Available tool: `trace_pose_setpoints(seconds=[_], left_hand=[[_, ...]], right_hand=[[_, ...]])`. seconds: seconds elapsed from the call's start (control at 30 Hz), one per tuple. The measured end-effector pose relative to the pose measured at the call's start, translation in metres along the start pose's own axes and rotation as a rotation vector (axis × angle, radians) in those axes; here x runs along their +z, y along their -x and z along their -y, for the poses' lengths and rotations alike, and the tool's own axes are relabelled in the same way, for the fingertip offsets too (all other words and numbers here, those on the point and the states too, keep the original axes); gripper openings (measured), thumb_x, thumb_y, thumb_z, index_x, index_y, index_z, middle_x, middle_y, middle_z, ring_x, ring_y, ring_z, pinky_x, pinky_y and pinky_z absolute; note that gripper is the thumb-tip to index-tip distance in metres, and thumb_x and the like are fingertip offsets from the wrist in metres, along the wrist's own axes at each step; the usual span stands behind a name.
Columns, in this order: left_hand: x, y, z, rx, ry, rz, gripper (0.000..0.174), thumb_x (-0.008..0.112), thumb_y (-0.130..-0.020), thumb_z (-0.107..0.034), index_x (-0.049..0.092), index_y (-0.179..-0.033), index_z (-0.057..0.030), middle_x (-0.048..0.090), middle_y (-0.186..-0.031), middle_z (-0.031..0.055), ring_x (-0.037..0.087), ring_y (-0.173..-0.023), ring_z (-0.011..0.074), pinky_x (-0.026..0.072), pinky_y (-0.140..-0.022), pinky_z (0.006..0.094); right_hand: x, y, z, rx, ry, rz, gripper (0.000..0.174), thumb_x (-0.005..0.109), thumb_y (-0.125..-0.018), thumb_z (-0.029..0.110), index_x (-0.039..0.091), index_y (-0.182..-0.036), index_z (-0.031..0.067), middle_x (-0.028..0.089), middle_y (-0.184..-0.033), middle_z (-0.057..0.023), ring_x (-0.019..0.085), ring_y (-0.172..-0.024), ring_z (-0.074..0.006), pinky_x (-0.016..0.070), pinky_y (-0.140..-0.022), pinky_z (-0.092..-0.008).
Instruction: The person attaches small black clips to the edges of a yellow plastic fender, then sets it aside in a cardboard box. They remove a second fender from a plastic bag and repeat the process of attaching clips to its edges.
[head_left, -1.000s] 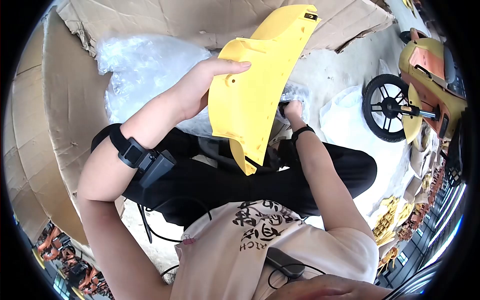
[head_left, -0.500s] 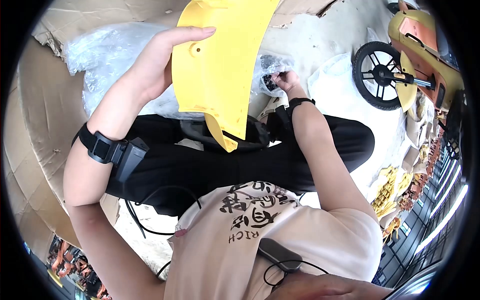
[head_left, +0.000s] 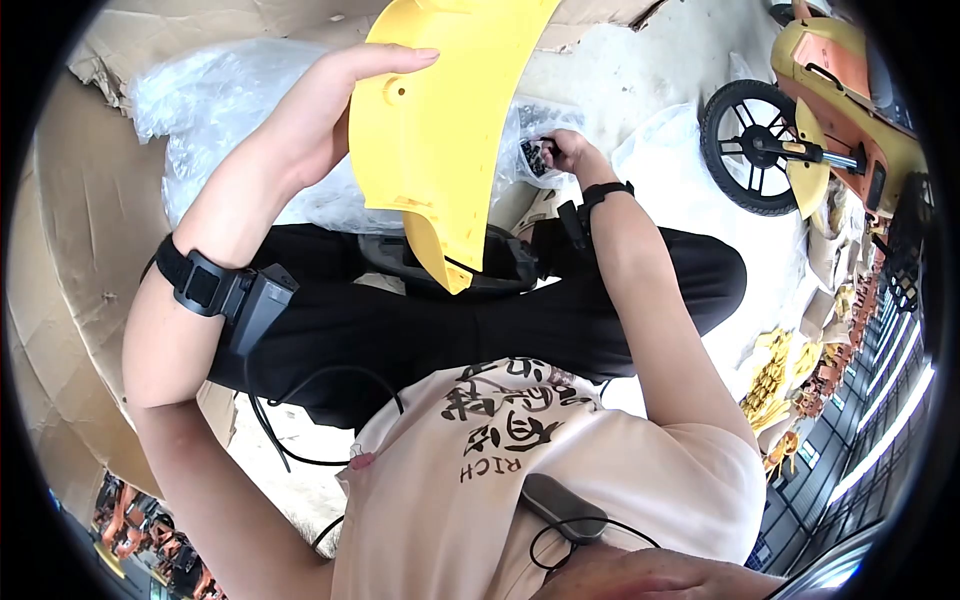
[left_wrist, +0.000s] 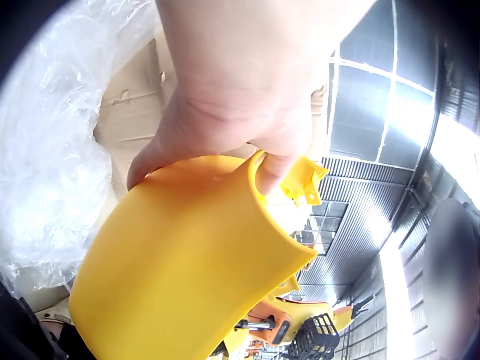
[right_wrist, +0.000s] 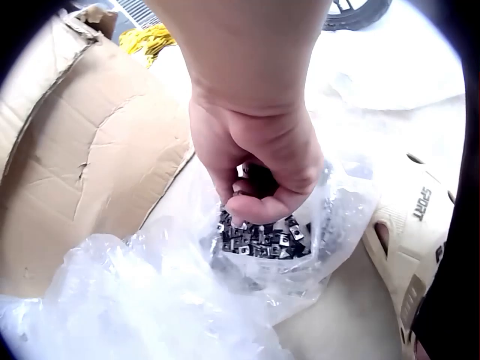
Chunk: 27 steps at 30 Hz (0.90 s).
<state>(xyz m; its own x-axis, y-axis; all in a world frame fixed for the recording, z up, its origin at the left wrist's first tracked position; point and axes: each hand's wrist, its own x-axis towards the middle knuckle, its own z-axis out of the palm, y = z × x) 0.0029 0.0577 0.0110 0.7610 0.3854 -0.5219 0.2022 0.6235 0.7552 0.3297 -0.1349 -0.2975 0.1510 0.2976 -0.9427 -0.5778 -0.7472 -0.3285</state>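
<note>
A curved yellow plastic panel (head_left: 430,130) is held up before the body by my left hand (head_left: 325,115). The thumb lies along the panel's inner face near a small hole, and the fingers wrap behind its edge. In the left wrist view, its smooth outer face (left_wrist: 180,255) shows below the hand. My right hand (right_wrist: 251,150) is over the mouth of a clear plastic bag (right_wrist: 341,217). Its thumb and fingers are curled around something small and dark, which looks like black metal clips. Many such clips (right_wrist: 259,241) lie in the bag just beneath the fingertips.
Crumpled clear plastic wrap (head_left: 240,110) lies beside cardboard (head_left: 80,230) on the left. A black part (head_left: 510,275) sits between the legs. On the right stands a yellow and orange scooter (head_left: 830,80). A cream shoe (right_wrist: 409,225) is close to the bag.
Within the head view, the yellow panel and left hand have shifted up and left. The right hand's fingers, looser half a second ago, are now curled at the bag.
</note>
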Motion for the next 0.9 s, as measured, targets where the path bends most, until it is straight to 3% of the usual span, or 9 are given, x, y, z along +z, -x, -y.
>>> trace_pose_setpoints(seconds=[0.03, 0.13, 0.17, 0.23, 0.37, 0.43, 0.6, 0.73, 0.9], left_hand=[[0.000, 0.000, 0.000, 0.002, -0.008, 0.002, 0.045, 0.063, -0.090, -0.029, 0.058, -0.122, 0.0015, 0.069, -0.110, 0.0116, 0.069, -0.098, 0.0168, 0.0536, -0.088, 0.0304], [-0.001, -0.001, 0.002, 0.001, 0.020, 0.006, 0.045, 0.063, -0.090, -0.030, 0.058, -0.122, 0.0015, 0.069, -0.110, 0.0118, 0.069, -0.098, 0.0172, 0.0537, -0.089, 0.0309], [-0.002, -0.002, 0.003, 0.004, 0.020, 0.008, 0.045, 0.063, -0.090, -0.030, 0.058, -0.122, 0.0015, 0.069, -0.110, 0.0118, 0.069, -0.098, 0.0172, 0.0537, -0.089, 0.0309], [-0.004, -0.002, 0.004, -0.003, 0.032, 0.031, 0.045, 0.063, -0.090, -0.030, 0.058, -0.122, 0.0012, 0.069, -0.110, 0.0120, 0.069, -0.098, 0.0174, 0.0538, -0.089, 0.0315], [-0.002, 0.004, 0.003, 0.004, 0.048, 0.033, 0.045, 0.063, -0.090, -0.030, 0.058, -0.121, 0.0015, 0.069, -0.110, 0.0125, 0.069, -0.098, 0.0180, 0.0539, -0.088, 0.0320], [0.000, 0.006, 0.000, -0.009, 0.069, -0.008, 0.044, 0.063, -0.090, -0.029, 0.059, -0.120, 0.0017, 0.069, -0.109, 0.0132, 0.069, -0.097, 0.0182, 0.0541, -0.087, 0.0321], [0.002, 0.011, -0.002, -0.046, 0.122, 0.023, 0.045, 0.064, -0.088, -0.029, 0.058, -0.120, 0.0029, 0.068, -0.109, 0.0133, 0.069, -0.097, 0.0186, 0.0533, -0.088, 0.0317], [0.004, 0.013, 0.001, -0.093, 0.157, 0.046, 0.047, 0.066, -0.088, -0.029, 0.057, -0.121, 0.0034, 0.068, -0.109, 0.0130, 0.068, -0.098, 0.0188, 0.0522, -0.089, 0.0314], [0.005, 0.012, 0.005, -0.151, 0.194, 0.028, 0.047, 0.065, -0.088, -0.027, 0.055, -0.123, 0.0034, 0.067, -0.110, 0.0129, 0.068, -0.098, 0.0196, 0.0522, -0.089, 0.0325]], right_hand=[[0.000, 0.006, 0.009, -0.004, 0.005, -0.002, 0.023, 0.047, -0.101, 0.019, 0.063, -0.095, 0.0037, 0.039, -0.055, 0.0031, 0.038, -0.045, -0.0115, 0.0353, -0.043, -0.0229], [-0.007, 0.023, 0.037, 0.316, 0.495, 0.200, 0.022, 0.059, -0.097, 0.027, 0.068, -0.098, 0.0067, 0.035, -0.058, 0.0097, 0.031, -0.046, -0.0040, 0.0240, -0.041, -0.0194], [-0.003, 0.036, 0.045, 0.313, 0.496, 0.197, 0.022, 0.059, -0.097, 0.027, 0.068, -0.098, 0.0067, 0.035, -0.058, 0.0097, 0.031, -0.046, -0.0040, 0.0240, -0.041, -0.0194], [0.015, 0.081, 0.061, 0.249, 0.632, 0.372, 0.025, 0.060, -0.097, 0.029, 0.067, -0.100, 0.0050, 0.033, -0.058, 0.0100, 0.029, -0.047, -0.0036, 0.0230, -0.040, -0.0193], [0.049, 0.166, 0.094, -0.026, 0.298, 0.691, 0.027, 0.051, -0.103, 0.024, 0.061, -0.103, -0.0003, 0.033, -0.064, 0.0071, 0.029, -0.052, -0.0045, 0.0230, -0.041, -0.0184], [0.067, 0.209, 0.099, -0.133, 0.172, 0.850, 0.031, 0.043, -0.105, 0.024, 0.059, -0.104, -0.0021, 0.035, -0.067, 0.0045, 0.032, -0.056, -0.0066, 0.0271, -0.045, -0.0191], [0.107, 0.286, 0.076, -0.375, -0.080, 0.840, 0.033, 0.043, -0.104, 0.025, 0.061, -0.107, -0.0032, 0.039, -0.073, 0.0004, 0.038, -0.063, -0.0101, 0.0319, -0.051, -0.0214], [0.117, 0.290, 0.055, -0.364, -0.298, 0.984, 0.035, 0.043, -0.104, 0.025, 0.060, -0.116, -0.0026, 0.040, -0.074, -0.0001, 0.037, -0.063, -0.0099, 0.0313, -0.052, -0.0215], [0.127, 0.293, 0.050, -0.336, -0.359, 0.939, 0.034, 0.041, -0.105, 0.024, 0.056, -0.122, -0.0012, 0.043, -0.075, 0.0001, 0.035, -0.060, -0.0072, 0.0321, -0.051, -0.0194]])
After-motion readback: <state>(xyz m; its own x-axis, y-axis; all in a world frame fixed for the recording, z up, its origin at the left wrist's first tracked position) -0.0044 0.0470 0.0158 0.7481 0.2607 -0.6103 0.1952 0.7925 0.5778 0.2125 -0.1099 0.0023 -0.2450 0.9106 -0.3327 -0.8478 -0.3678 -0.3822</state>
